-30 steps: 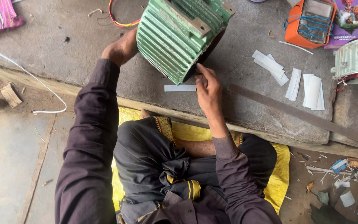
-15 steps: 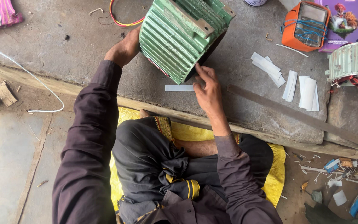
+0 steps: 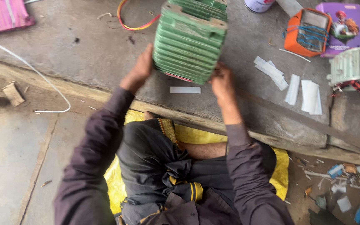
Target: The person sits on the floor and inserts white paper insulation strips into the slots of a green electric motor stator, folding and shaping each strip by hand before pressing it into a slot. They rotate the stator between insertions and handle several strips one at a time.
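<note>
Green ribbed motor casing (image 3: 188,41), angled before, now sits squarer; left hand (image 3: 140,71) and right hand (image 3: 221,81) grip its sides.

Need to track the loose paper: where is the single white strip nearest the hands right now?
In the head view the single white strip lies flat on the concrete slab, just below the green finned housing, between the left hand and right hand.

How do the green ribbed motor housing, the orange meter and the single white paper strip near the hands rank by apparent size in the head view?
1. Green ribbed motor housing, clearly largest.
2. Orange meter.
3. White paper strip, smallest.
</note>
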`<state>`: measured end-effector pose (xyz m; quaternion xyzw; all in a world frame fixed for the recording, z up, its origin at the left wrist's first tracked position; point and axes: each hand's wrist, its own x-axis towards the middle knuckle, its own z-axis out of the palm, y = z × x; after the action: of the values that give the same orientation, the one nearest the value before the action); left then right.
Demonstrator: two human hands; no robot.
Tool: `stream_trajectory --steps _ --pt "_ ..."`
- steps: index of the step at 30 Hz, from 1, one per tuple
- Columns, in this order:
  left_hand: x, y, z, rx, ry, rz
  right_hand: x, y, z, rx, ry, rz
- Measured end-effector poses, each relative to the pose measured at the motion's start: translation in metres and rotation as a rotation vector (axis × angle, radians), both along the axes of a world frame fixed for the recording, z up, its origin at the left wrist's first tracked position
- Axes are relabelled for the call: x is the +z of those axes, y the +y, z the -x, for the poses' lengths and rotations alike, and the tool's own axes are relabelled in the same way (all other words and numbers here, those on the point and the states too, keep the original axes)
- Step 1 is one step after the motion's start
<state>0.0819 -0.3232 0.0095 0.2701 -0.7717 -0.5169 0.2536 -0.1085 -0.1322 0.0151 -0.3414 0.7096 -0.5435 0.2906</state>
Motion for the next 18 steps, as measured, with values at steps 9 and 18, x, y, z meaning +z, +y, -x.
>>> stream_trajectory --steps 9,18 --pt "-0.005 0.124 0.045 0.646 -0.204 0.281 0.014 -0.040 0.070 0.205 -0.270 0.095" --pt "-0.003 0.132 -0.001 0.603 0.191 0.199 0.026 -0.056 0.074 0.198 -0.199 -0.127"
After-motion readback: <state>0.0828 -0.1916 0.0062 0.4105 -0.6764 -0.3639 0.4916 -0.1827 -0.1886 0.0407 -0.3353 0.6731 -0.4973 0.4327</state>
